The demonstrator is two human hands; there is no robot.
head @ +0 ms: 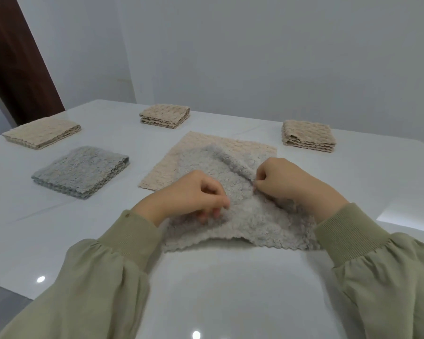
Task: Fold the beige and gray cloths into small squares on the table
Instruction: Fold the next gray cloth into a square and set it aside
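the left hand (194,194) and the right hand (284,179) both rest on a rumpled gray cloth (233,216) at the near middle of the white table (230,289), each with its fingers curled and pinching a bit of the fluffy fabric. the gray cloth's far part lies over an unfolded beige cloth (242,145), spread flat just beyond the hands. a folded gray cloth (81,171) sits to the left, well apart from the hands. three folded beige cloths lie farther back: one at the far left (42,132), one at the far middle (164,116) and one at the far right (307,135). olive green sleeves (377,277) cover both arms to the wrists. a pale wall (255,57) stands behind the table.
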